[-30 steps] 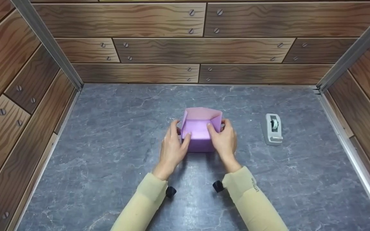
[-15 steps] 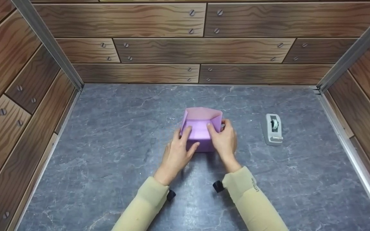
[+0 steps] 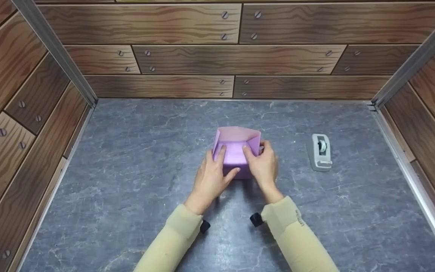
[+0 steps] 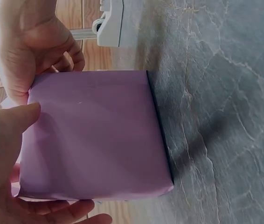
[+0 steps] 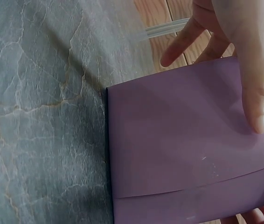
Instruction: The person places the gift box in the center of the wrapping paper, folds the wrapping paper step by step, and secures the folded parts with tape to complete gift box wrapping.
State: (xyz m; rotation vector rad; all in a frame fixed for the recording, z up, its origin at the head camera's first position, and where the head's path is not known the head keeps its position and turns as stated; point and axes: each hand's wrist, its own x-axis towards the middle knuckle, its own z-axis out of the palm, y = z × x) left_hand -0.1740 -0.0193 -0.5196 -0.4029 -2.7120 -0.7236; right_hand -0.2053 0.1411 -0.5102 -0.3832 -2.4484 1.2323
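Note:
A boxy package in purple paper stands upright on the grey marbled surface, its paler pink-sided flap raised at the far side of the top. My left hand holds its left side: one finger lies on the bright top fold and the thumb rests against the near face. Some left fingers go round the left side. My right hand grips the right side, thumb on the top fold and fingers round the side, partly hidden. In the right wrist view a straight paper edge crosses the package's face.
A grey-white tape dispenser with a roll in it stands to the right of the package. Wood-patterned walls enclose the back and both sides, with metal strips along the edges.
My left hand has shifted right and turned: its finger has come onto the top fold and its thumb has lowered to the near face. The package and right hand are nearly still.

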